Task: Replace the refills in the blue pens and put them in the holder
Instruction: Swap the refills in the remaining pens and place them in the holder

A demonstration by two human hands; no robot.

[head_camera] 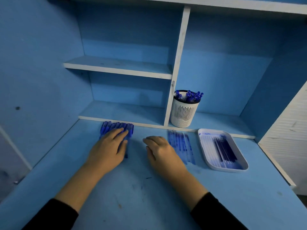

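Blue pens lie side by side in a row at the left-centre of the frame, on the desk, just in front of the lower shelf. Your left hand rests flat on that row. Its fingers are stretched nearly straight across the barrels, the thumb lies beside the rightmost pen, and it grips none of them.

Your right hand sits near the middle of the frame, apart from the pens and palm down. Its fingers are loosely bent toward the desk and hold nothing that shows (the fingertips are blurred, so you cannot tell more). Just to its right, loose refills lie in a row on the desk, pointing toward the shelf.

Above them in the frame, a white slotted holder stands upright on the lower shelf, just right of the white divider, with several capped pens standing in it. At right-centre a white tray sits on the desk, and darker refills lie lengthwise in it. Black sleeves cover both your arms at the bottom of the frame.
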